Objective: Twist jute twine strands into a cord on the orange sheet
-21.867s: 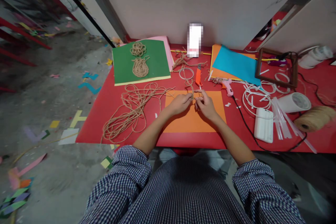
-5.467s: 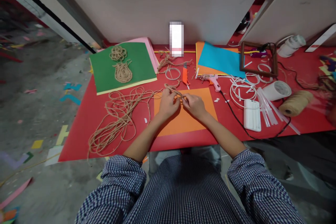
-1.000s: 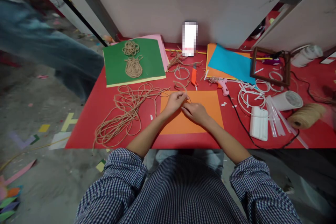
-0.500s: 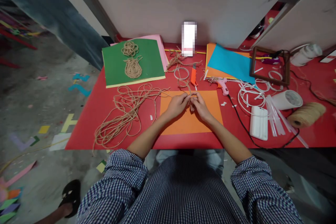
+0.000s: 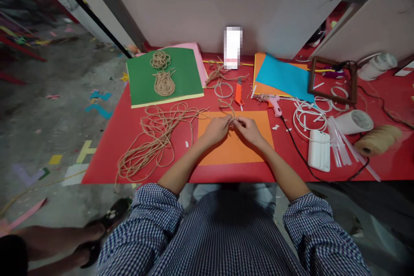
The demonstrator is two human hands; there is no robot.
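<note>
Above an orange sheet (image 5: 236, 151) my two hands meet, both closed on a twisted length of jute twine (image 5: 232, 108). My left hand (image 5: 219, 129) pinches it from one side, and my right hand (image 5: 248, 130) pinches it close by; the fingertips nearly touch. Part of the twine is hidden by the fingers. Its braided end runs away from me toward a white ring (image 5: 223, 90). To the left, a loose tangle of twine (image 5: 155, 142) spreads over the table, with a strand leading toward my left hand.
Coiled twine pieces (image 5: 164, 83) lie on a green sheet (image 5: 139, 84). An orange cutter (image 5: 239, 94) and a pink glue gun (image 5: 274, 105) lie beyond my hands. At right are a white power bank (image 5: 319, 151), twine spool (image 5: 378, 140) and wooden frame (image 5: 311, 82). A person's legs (image 5: 61, 241) stand at lower left.
My right hand's fingers have shifted and closed nearer to my left fingertips on the twine. At lower left, another person's legs have come further into view.
</note>
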